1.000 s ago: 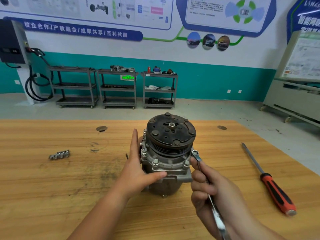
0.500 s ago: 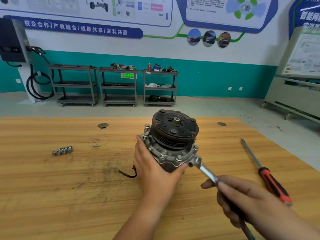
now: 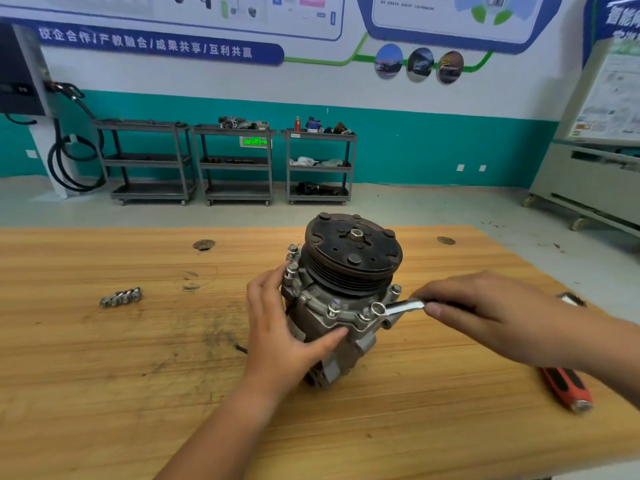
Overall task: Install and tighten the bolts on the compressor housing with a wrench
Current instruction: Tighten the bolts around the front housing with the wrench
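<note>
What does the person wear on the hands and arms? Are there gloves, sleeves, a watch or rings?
Nothing worn shows in this view. The left hand and the right hand are bare, without gloves, and no ring shows on the visible fingers. The left forearm and the right forearm are bare too: no sleeve, watch or band up to the picture's edge.

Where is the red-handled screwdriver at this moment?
In the head view, the red-handled screwdriver lies on the wooden table at far right, right of the compressor, its shaft mostly hidden behind the right hand and forearm.
</note>
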The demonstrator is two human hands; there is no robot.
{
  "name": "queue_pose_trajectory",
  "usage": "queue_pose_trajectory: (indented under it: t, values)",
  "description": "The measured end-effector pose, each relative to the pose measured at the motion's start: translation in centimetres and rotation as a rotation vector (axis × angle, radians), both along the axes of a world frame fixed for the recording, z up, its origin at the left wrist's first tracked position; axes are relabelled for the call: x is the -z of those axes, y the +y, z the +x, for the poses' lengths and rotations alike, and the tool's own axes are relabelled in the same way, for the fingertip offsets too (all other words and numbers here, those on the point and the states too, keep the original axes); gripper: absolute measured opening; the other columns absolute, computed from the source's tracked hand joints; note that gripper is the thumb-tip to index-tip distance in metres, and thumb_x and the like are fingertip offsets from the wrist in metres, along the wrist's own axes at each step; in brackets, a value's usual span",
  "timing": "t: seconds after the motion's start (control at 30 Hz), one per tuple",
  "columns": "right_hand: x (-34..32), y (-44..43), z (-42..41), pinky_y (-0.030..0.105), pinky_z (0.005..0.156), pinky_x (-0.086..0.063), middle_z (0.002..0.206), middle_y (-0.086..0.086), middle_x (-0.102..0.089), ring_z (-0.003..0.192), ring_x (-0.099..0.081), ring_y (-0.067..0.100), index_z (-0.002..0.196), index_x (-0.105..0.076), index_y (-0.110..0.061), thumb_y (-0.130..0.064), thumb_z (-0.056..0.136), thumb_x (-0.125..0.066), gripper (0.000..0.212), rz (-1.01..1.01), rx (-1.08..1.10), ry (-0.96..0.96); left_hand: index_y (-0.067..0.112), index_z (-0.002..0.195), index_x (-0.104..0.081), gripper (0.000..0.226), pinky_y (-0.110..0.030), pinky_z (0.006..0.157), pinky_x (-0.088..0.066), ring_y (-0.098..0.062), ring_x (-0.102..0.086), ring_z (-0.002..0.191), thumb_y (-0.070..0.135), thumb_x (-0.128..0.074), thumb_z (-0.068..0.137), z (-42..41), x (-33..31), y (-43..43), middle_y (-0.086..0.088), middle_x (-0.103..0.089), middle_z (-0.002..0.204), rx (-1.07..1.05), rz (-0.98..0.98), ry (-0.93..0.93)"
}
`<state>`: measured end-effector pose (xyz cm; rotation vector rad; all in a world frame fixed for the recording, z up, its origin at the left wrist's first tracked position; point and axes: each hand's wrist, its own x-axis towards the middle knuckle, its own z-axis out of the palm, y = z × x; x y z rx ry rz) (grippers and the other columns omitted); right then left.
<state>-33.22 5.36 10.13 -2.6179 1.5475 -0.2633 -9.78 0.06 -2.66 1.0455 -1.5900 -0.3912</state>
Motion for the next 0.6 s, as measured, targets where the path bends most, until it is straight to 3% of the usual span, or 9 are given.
queue_pose_trajectory:
  t: [0.07, 0.13, 0.23, 0.37, 0.5, 0.6]
  values:
    - [-0.7, -0.5, 0.5, 0.030, 0.073, -0.046, 0.089, -0.019, -0.061, 0.081, -0.053, 0.001, 0.117, -0.054, -0.042, -0.068, 0.076, -0.012, 0.064, 0.003, -0.012, 0.100, 0.040, 0.133, -0.025, 0.090, 0.001, 0.100, -0.019, 0.004, -0.028, 0.123, 0.065, -0.066, 0.057, -0.6, 0.4, -0.1, 0.014, -0.024, 0.128, 0.016, -0.037, 0.050]
    - [-1.2, -0.9, 0.8, 0.031, 0.074, -0.046, 0.089, -0.020, -0.060, 0.080, -0.051, -0.001, 0.117, -0.054, -0.042, -0.064, 0.080, -0.015, 0.058, -0.028, -0.015, 0.169, 0.032, 0.138, -0.023, 0.093, 0.000, 0.103, -0.020, 0.013, -0.024, 0.126, 0.060, -0.067, 0.061, -1.0, 1.0, -0.1, 0.017, -0.020, 0.133, 0.037, -0.067, 0.095]
    - [-1.8, -1.5, 1.4, 0.031, 0.078, -0.048, 0.096, -0.021, -0.062, 0.085, -0.053, -0.001, 0.119, -0.053, -0.046, -0.056, 0.088, -0.027, 0.041, 0.004, 0.016, 0.210, 0.032, 0.141, -0.020, 0.092, -0.002, 0.104, -0.023, 0.014, -0.023, 0.129, 0.056, -0.067, 0.066, -0.9, 1.8, 0.0, 0.020, -0.017, 0.136, 0.065, -0.071, 0.108]
    - [-2.6, -1.6, 1.4, 0.019, 0.062, -0.048, 0.068, -0.019, -0.062, 0.064, -0.058, -0.002, 0.096, -0.061, -0.043, -0.051, 0.091, -0.040, 0.023, 0.310, 0.112, 0.107, 0.044, 0.141, -0.019, 0.088, -0.007, 0.106, -0.027, 0.001, -0.028, 0.133, 0.054, -0.067, 0.067, -0.4, 2.3, 0.1, 0.033, -0.017, 0.135, 0.111, -0.042, 0.133]
    - [-0.8, 0.4, 2.8, 0.024, 0.051, -0.054, 0.061, 0.005, -0.065, 0.056, -0.068, 0.019, 0.076, -0.063, -0.019, -0.037, 0.089, -0.055, 0.023, 1.087, 0.164, -0.641, 0.041, 0.140, -0.021, 0.087, -0.006, 0.106, -0.024, 0.001, -0.028, 0.132, 0.052, -0.068, 0.067, -0.4, 2.2, 0.0, 0.020, -0.020, 0.137, 0.097, -0.067, 0.137]
    - [1.5, 2.2, 5.8, 0.024, 0.045, -0.054, 0.062, 0.013, -0.068, 0.055, -0.069, 0.025, 0.064, -0.070, -0.018, -0.029, 0.082, -0.064, 0.022, 1.235, 0.186, -1.210, 0.034, 0.141, -0.022, 0.088, -0.011, 0.107, -0.028, 0.002, -0.030, 0.131, 0.049, -0.069, 0.068, -0.4, 2.3, -0.1, 0.012, -0.024, 0.137, 0.067, -0.113, 0.113]
